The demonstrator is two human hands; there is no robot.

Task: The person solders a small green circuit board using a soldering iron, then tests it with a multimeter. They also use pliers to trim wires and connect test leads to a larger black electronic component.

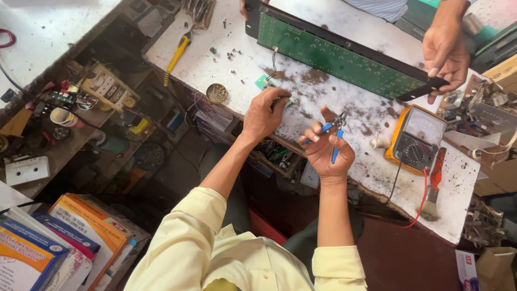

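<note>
**Blue-handled cutters held over a stained workbench**

The right hand (327, 151) is curled around a pair of small blue-handled cutters (331, 134), tips up and away from the body. Just beside it, the left hand (264, 113) is closed over a small green part (262, 82) on the white bench (226, 70), with a thin wire (274, 62) rising to the long green circuit board (339, 56). Another person's hand (444, 51) steadies that board's far end. An orange meter (417, 140) lies to the right, a brush (433, 186) nearby.

On the workbench (344, 21), the circuit board (339, 56) lay behind both hands, the multimeter (417, 139) to their right.
</note>
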